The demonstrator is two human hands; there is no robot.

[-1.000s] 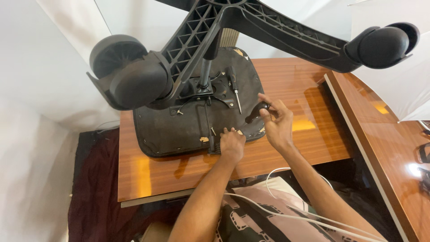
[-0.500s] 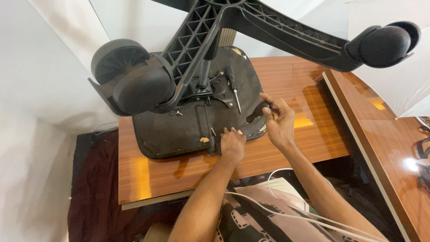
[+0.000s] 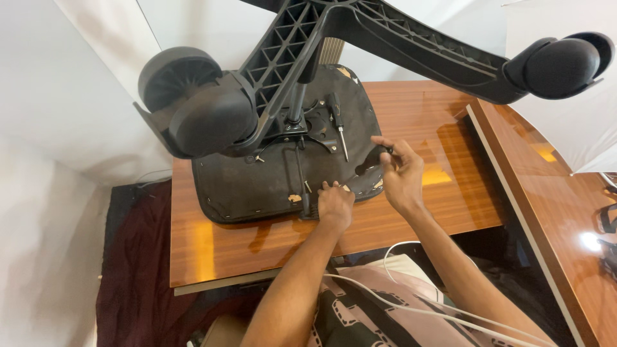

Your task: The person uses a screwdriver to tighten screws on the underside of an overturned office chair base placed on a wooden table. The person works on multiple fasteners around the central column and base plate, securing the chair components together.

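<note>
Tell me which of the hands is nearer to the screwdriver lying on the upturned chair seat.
Right. The right hand is just right of the screwdriver, fingers close to its tip. The left hand rests lower, at the seat's near edge.

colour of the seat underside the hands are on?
Black, scuffed with small pale worn patches: seat underside, under the left hand and right hand. Head view shows it.

An upturned chair seat (image 3: 257, 183) lies on the table (image 3: 437, 115) at frame centre; its wheeled base (image 3: 360, 32) rises above; a second table (image 3: 553, 212) stands right.
</note>
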